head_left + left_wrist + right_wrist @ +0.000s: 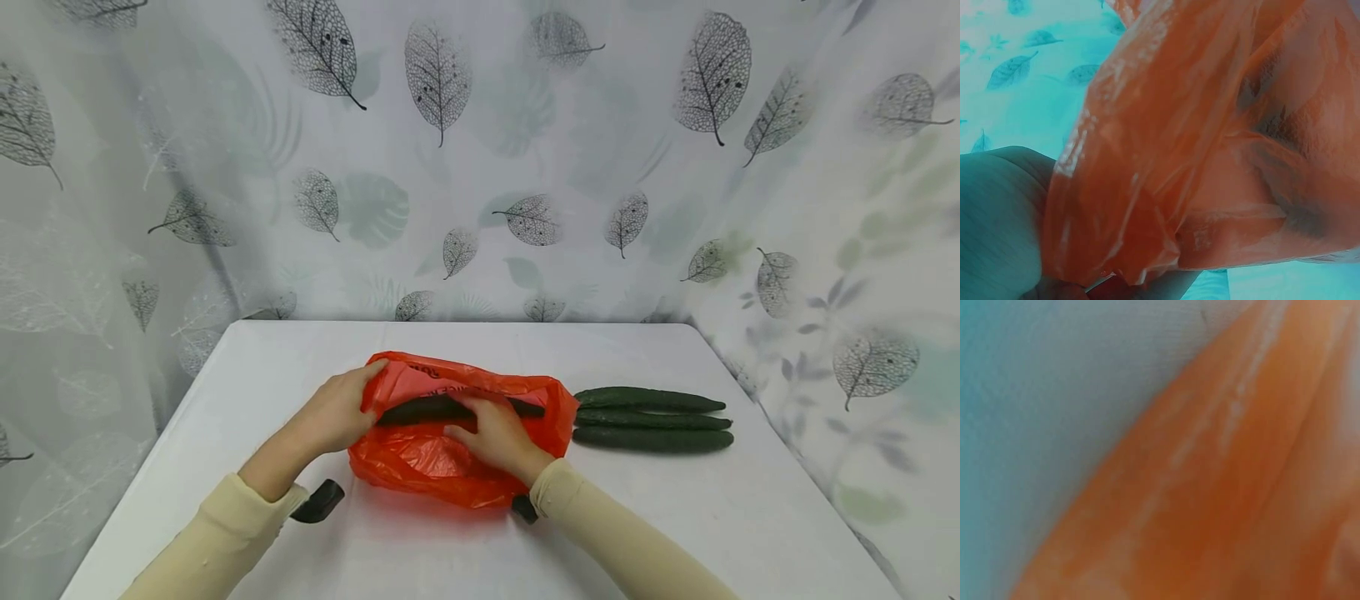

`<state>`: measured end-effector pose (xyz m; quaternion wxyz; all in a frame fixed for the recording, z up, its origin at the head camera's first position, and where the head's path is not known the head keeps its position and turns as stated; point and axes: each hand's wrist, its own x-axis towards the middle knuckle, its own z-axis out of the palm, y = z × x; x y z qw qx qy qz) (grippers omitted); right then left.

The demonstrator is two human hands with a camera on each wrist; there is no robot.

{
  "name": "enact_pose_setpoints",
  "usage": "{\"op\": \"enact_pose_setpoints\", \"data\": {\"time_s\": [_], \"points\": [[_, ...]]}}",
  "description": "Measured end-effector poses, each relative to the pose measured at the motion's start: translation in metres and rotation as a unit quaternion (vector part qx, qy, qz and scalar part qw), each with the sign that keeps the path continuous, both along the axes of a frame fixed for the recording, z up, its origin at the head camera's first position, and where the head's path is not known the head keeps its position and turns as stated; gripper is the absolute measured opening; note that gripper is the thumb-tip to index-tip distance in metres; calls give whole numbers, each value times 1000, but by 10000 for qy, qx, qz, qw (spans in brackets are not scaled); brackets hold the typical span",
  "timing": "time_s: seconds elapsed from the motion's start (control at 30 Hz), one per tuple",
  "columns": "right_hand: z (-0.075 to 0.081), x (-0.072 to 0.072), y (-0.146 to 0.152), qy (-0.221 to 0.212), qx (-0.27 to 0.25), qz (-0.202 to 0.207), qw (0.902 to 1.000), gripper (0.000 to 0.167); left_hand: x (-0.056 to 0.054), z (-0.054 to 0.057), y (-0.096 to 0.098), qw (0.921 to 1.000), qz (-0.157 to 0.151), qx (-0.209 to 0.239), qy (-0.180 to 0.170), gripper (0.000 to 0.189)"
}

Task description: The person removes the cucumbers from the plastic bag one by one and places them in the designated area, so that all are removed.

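Observation:
A red plastic bag (420, 475) lies on its side with a wide mouth, black print showing on its inner wall. My left hand (339, 410) holds the bag's left rim, and in the left wrist view the film of the bag (1141, 144) bunches beside that hand (1000, 219). Inside the mouth lies a long dark green cucumber (420, 410). Reaching in from the front right, my right hand (497, 433) grips the cucumber near its middle, fingers over it and thumb along the near side. Orange-red film (1179, 487) fills much of the right wrist view.
Three more cucumbers (652, 419) lie side by side to the right of the bag, their left ends close to it. Everything rests on a white table (300, 350). A leaf-patterned curtain (480, 167) hangs behind and along the sides.

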<state>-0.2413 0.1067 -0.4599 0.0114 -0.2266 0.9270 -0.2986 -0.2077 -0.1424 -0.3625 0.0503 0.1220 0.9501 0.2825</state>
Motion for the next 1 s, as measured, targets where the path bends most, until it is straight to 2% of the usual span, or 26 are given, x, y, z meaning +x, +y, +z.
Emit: {"op": "enact_pose_setpoints", "data": {"time_s": [0.13, 0.3, 0.53, 0.77, 1.0], "points": [[1, 1, 1, 75, 20, -25, 10000, 55, 0, 0, -1, 10000, 0, -24, 24, 69], [2, 2, 3, -233, -203, -100, 9995, 49, 0, -1, -2, 10000, -27, -39, 75, 70], [-1, 6, 5, -565, -78, -9, 9984, 58, 0, -2, -3, 10000, -26, -27, 0, 70], [-4, 6, 6, -501, 170, 250, 9983, 50, 1, -1, -3, 10000, -45, -51, 51, 70], [-6, 5, 7, -541, 23, 372, 9978, 45, 1, 1, -3, 9999, -80, -88, 109, 69]]}}
